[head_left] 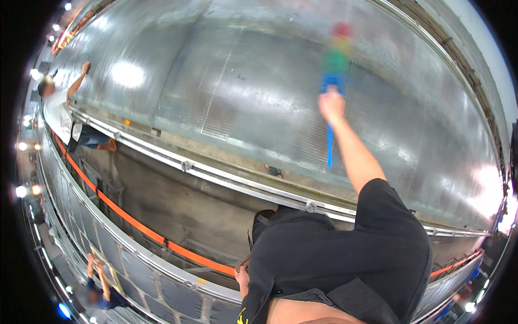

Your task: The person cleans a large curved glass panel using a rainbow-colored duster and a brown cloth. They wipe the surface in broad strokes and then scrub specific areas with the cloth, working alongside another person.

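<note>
Gripping a blurred, multicoloured duster [337,60] at one o'clock, the right hand [332,103] wraps its blue handle [329,143] over the grey panel [178,89], seemingly mid-dusting; another stroke would call for light contact. Near six o'clock, the left hand's [243,279] grip I can't tell.

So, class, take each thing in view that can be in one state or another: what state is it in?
Right hand: closed around the tool, arm outstretched.
Multicoloured tool: held, motion-blurred.
Left hand: low, partly hidden; grip unclear.
Grey panel: glossy, reflecting light.
White-topped co-worker's hand: raised at the panel.
Lower co-worker's hands: raised.
Lamps at left: lit.
</note>
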Tool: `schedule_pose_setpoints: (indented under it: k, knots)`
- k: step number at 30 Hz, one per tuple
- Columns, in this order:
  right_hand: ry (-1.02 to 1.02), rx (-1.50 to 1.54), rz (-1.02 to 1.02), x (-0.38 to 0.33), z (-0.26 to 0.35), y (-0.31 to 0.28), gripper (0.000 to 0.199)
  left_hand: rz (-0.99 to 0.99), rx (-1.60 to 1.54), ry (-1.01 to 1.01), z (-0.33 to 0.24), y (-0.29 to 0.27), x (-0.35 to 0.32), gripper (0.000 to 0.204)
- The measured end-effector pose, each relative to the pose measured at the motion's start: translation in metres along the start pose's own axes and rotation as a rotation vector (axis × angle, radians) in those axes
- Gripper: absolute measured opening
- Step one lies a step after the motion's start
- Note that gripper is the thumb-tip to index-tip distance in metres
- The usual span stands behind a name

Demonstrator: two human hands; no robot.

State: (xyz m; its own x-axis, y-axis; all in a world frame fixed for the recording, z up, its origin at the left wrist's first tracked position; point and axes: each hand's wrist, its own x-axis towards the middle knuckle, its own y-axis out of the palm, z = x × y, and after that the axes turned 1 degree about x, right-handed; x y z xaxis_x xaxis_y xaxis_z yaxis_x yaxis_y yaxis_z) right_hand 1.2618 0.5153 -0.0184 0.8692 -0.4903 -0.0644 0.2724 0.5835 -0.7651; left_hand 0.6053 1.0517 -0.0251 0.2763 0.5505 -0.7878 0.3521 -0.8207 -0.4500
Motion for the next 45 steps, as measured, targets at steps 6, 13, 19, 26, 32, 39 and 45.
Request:
schedule_pose_setpoints:
  k: [6, 13, 19, 26, 32, 39, 45]
  knots:
    - [-0.501, 0.343, 0.774, -0.126, 0.143, 0.097, 0.050, -0.217, -0.214, 0.012, -0.178, 0.018, 0.041, 0.054]
    - [-0.377, 0.546, 0.519, -0.037, 0.136, 0.017, 0.046, -0.059, -0.134, 0.184, -0.299, 0.062, 0.065, 0.051]
    - [-0.124, 0.290, -0.080, 0.123, 0.067, 0.011, 0.060, -0.055, -0.101, 0.111, -0.287, 0.079, 0.069, 0.052]
    - [-0.222, 0.095, 0.561, -0.010, 0.175, 0.129, 0.036, -0.094, -0.034, -0.023, -0.221, 0.061, 0.075, 0.046]
    - [-0.463, 0.396, 0.813, -0.120, 0.196, 0.141, 0.053, -0.089, 0.098, 0.111, -0.280, 0.055, 0.091, 0.055]
    - [-0.197, 0.320, 0.431, -0.160, 0.088, -0.023, 0.050, -0.075, 0.016, 0.235, -0.299, 0.021, 0.124, 0.054]
    - [-0.022, -0.079, 0.084, -0.241, -0.026, -0.075, 0.054, -0.020, -0.098, 0.111, -0.265, 0.001, 0.159, 0.056]
